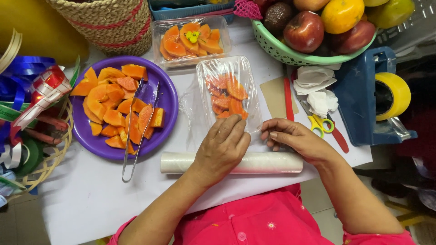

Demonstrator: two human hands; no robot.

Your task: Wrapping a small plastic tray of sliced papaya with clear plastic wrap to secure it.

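I note orange papaya pieces (225, 96) under clear film in a clear tray (228, 93); my left hand (221, 147) and right hand (293, 137) rest at its near edge. The film roll (231, 163) is milky white on a white table cover (91, 195). Purple plate (166, 97) — orange wedges, silver tongs (137, 129) across it. A second clear tray (190, 40) shows orange fruit with a yellow-green speck. Pale green basket (281, 52) — red apples, an orange citrus, a yellow-green fruit. Scissors (321, 123) have yellow and green handles. Blue dispenser (363, 97) with yellow tape. My sleeves (259, 222) are bright pink with small pale flower marks.
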